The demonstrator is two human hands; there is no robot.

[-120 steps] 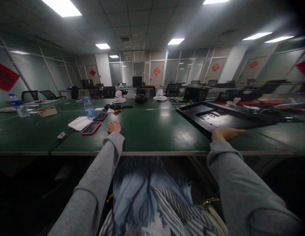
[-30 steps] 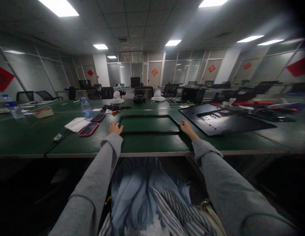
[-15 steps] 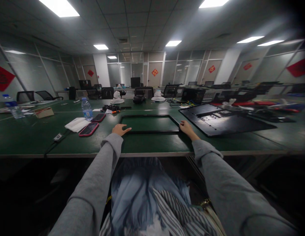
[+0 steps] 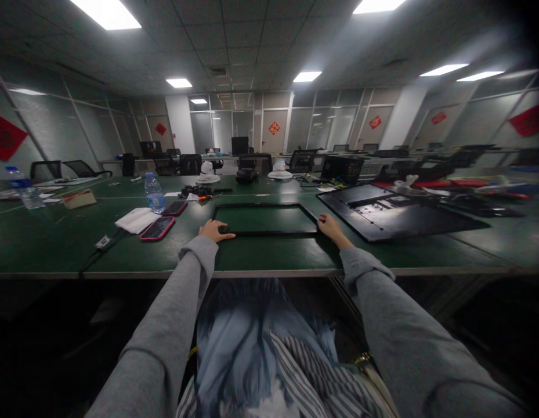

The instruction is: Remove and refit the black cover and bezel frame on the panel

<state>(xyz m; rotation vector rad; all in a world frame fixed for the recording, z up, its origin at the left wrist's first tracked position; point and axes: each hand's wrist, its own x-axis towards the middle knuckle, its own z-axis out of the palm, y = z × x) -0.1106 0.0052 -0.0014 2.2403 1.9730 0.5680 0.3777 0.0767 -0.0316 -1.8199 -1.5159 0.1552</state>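
A thin black rectangular frame (image 4: 269,205) lies flat on the green table (image 4: 273,255) in front of me. My left hand (image 4: 213,230) rests on its near left corner with the fingers stretched flat along the near edge. My right hand (image 4: 329,225) sits at the near right corner, fingers curled over the frame's edge. Both arms wear grey sleeves.
A large black back panel (image 4: 395,215) lies to the right of the frame. To the left are two red-cased phones (image 4: 158,227), a white cloth (image 4: 136,219), a water bottle (image 4: 154,192) and a cable plug (image 4: 102,241). Small fans (image 4: 279,169) and chairs stand behind.
Four seconds ago the frame was not before me and my right hand touched the black panel. Since one second ago my left fingers have spread flat along the frame's near edge.
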